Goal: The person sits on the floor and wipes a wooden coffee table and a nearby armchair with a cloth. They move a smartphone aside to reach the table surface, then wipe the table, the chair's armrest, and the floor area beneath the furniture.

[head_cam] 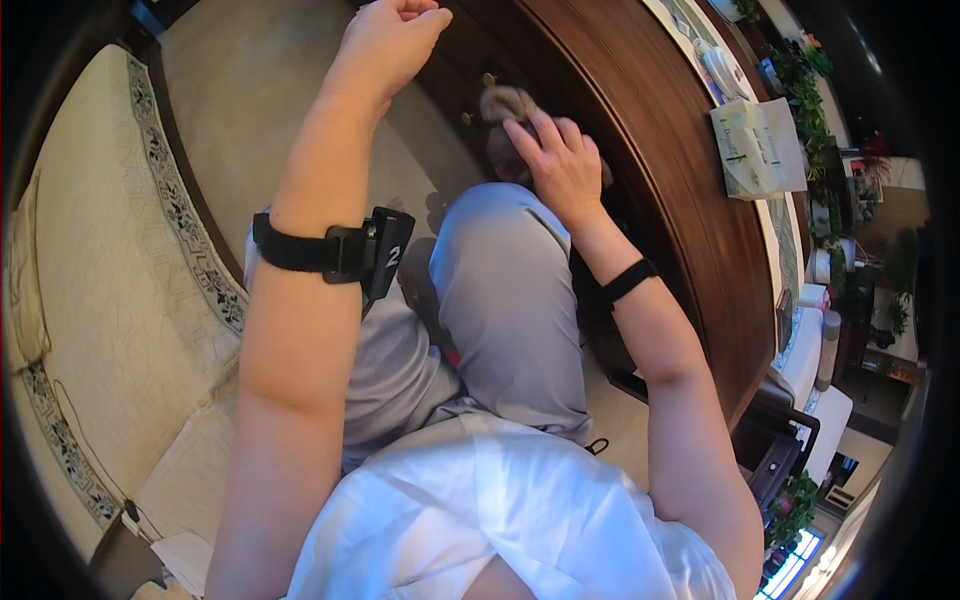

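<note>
My right hand [561, 159] lies over a bunched brown-grey cloth [507, 103], its fingers bent onto it. Folds of the fabric stick out on both sides of the hand, beside the dark side of a wooden table. Just past the cloth are two small brass knobs, an upper knob [489, 79] and a lower knob [466, 118]. Raised near the top edge of the view, my left hand [394, 45] has curled fingers, partly cut off by the frame. No object shows in it. A black strap with a small device [386, 251] circles my left forearm.
The brown wooden table [675, 202] runs along my right, bearing a tissue pack [750, 146] and white plates [724, 71] on a runner. Potted plants [802, 97] stand beyond. To my left is a sofa with a cream cover [127, 225]. My knee [502, 225] is close below the right hand.
</note>
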Tool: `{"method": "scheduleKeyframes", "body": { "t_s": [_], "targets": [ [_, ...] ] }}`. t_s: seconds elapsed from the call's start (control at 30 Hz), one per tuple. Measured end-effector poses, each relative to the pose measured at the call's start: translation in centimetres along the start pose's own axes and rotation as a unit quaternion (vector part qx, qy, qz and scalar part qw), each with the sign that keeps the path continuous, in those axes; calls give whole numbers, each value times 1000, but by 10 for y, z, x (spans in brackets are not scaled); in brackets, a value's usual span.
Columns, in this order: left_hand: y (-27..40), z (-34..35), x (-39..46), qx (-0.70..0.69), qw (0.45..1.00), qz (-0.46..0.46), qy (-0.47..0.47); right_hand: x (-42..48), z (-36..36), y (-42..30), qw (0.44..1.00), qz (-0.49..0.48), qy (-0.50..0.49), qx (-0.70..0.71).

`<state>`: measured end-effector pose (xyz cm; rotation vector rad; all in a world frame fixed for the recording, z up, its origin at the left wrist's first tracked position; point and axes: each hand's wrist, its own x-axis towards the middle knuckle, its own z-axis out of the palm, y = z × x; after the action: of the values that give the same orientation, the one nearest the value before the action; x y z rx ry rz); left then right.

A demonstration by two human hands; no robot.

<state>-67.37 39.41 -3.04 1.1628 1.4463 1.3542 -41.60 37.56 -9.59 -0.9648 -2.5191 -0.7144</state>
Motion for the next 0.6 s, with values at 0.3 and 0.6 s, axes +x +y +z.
{"method": "scheduleKeyframes", "body": {
  "t_s": [0.3, 0.6],
  "targets": [
    [7, -5, -9, -10, 1000, -4, -7, -47, 14, 0, 973, 156, -135, -108],
    [15, -14, -19, 40, 999, -13, 3, -107, -68, -10, 889, 306, -341, -18]
  ]
}}
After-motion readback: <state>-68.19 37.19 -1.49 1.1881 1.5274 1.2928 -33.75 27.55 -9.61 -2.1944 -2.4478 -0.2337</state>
